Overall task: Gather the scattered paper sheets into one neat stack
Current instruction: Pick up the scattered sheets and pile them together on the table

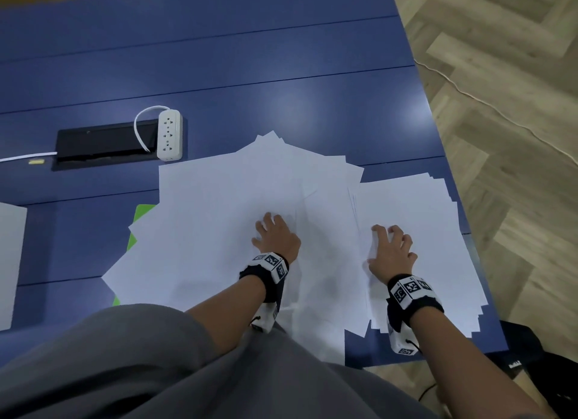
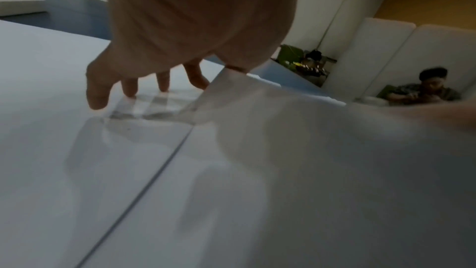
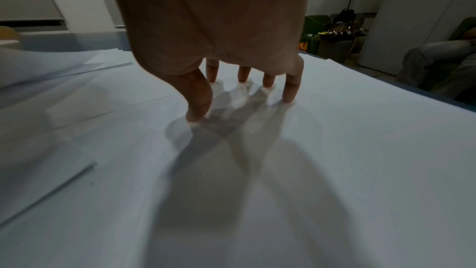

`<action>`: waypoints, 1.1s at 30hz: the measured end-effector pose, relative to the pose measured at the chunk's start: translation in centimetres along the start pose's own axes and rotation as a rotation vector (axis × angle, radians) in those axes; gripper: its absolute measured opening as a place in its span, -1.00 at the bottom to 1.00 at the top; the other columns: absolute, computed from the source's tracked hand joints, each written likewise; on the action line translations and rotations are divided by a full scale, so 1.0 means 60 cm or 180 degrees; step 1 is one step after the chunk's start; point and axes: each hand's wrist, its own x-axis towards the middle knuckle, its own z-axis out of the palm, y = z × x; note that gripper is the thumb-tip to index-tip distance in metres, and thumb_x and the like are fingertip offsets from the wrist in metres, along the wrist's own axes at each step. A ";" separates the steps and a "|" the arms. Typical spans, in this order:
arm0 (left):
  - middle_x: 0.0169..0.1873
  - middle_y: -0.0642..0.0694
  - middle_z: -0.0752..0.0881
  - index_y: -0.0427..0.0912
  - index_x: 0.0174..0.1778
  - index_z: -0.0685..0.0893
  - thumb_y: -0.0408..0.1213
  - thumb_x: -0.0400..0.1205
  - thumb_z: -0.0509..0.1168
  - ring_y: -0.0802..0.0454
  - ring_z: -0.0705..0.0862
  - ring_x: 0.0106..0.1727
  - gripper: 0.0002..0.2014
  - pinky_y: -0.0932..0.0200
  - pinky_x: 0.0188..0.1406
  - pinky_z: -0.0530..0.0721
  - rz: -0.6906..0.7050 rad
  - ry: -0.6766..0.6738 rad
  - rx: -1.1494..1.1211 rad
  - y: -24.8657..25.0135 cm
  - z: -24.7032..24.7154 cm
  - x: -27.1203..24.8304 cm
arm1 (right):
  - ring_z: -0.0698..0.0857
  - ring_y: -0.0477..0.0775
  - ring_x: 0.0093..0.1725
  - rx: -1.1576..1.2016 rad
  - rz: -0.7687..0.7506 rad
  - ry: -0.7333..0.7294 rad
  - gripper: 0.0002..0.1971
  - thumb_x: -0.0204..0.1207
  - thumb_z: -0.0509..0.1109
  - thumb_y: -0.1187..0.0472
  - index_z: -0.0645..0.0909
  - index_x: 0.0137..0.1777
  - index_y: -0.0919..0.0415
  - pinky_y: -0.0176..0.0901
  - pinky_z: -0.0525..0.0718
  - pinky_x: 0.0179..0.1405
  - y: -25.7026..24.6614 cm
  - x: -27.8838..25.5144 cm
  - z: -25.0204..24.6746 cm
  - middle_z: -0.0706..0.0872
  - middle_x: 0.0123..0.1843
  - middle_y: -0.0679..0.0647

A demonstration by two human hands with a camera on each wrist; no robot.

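Several white paper sheets (image 1: 219,215) lie fanned out and overlapping on the blue table (image 1: 281,90). To their right sits a rough, uneven stack of sheets (image 1: 422,215) near the table's right edge. My left hand (image 1: 275,234) rests on the fanned sheets (image 2: 77,150), fingertips (image 2: 162,87) pressing down, while a sheet's edge (image 2: 257,93) rises beside the thumb. My right hand (image 1: 391,246) is arched over the left part of the stack (image 3: 335,170), and all its fingertips (image 3: 288,97) touch the top sheet. Neither hand holds a sheet.
A white power strip (image 1: 169,135) and a black cable box (image 1: 103,146) sit behind the papers. A green sheet (image 1: 144,210) pokes out under the fan. A white object (image 1: 9,262) lies at the left edge. Wooden floor (image 1: 516,137) lies beyond the table's right edge.
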 end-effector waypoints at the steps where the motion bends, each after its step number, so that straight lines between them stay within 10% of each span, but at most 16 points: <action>1: 0.54 -0.08 0.21 -0.16 0.37 0.40 -0.25 0.62 0.15 -0.23 0.11 0.56 -0.63 -0.27 0.45 0.26 0.0030 0.0051 -0.0176 -0.003 -0.009 0.003 | 0.14 0.29 0.45 0.0012 0.0042 -0.0022 -0.29 0.34 0.44 0.21 0.21 0.45 -0.12 0.23 0.38 0.26 -0.003 0.001 -0.003 0.14 0.49 0.10; 8: -0.19 -0.08 0.53 -0.17 -0.21 0.46 -0.34 0.57 0.19 -0.07 0.48 -0.09 -0.94 0.11 -0.18 0.38 0.0484 -0.0335 -0.2651 -0.022 -0.121 -0.033 | 0.30 0.33 0.32 -0.0214 0.0416 -0.0071 -0.34 0.35 0.45 0.06 0.22 0.40 0.07 0.18 0.39 0.25 -0.051 0.004 -0.013 0.21 0.39 0.16; 15: -0.40 -0.10 0.62 -0.21 -0.24 0.52 -0.41 0.49 0.13 -0.01 0.61 -0.44 -0.92 0.28 -0.46 0.59 0.0201 -0.0858 -0.4217 -0.080 -0.222 -0.065 | 0.28 0.29 0.39 -0.0280 0.0342 0.0252 -0.43 0.38 0.39 0.15 0.33 0.38 0.20 0.25 0.36 0.33 -0.125 -0.009 -0.016 0.25 0.41 0.20; 23: -0.15 -0.19 0.67 -0.30 0.12 0.58 -0.40 0.32 0.13 -0.11 0.62 -0.14 -0.57 0.12 -0.20 0.56 -0.0052 -0.0780 -0.3203 -0.210 -0.218 -0.028 | 0.34 0.24 0.42 0.0451 -0.0496 0.0289 -0.63 0.62 0.21 0.21 0.44 0.42 0.20 0.17 0.34 0.32 -0.245 0.033 -0.035 0.39 0.40 0.22; 27: -0.34 -0.07 0.55 -0.19 0.04 0.53 -0.59 0.47 0.11 -0.01 0.49 -0.34 -0.69 0.23 -0.45 0.43 -0.0187 -0.0550 -0.2479 -0.259 -0.187 -0.016 | 0.36 0.22 0.40 0.0581 -0.0348 0.0271 -0.57 0.60 0.23 -0.01 0.42 0.39 0.21 0.17 0.34 0.32 -0.283 0.070 -0.031 0.40 0.37 0.18; 33: -0.22 -0.23 0.64 -0.28 -0.06 0.62 -0.42 0.46 0.21 -0.19 0.60 -0.14 -0.82 0.06 -0.18 0.56 -0.0695 -0.0479 -0.2016 -0.308 -0.144 0.011 | 0.32 0.24 0.40 0.0328 0.0157 0.0310 -0.29 0.44 0.36 -0.26 0.34 0.37 0.26 0.26 0.42 0.27 -0.315 0.098 -0.009 0.35 0.36 0.17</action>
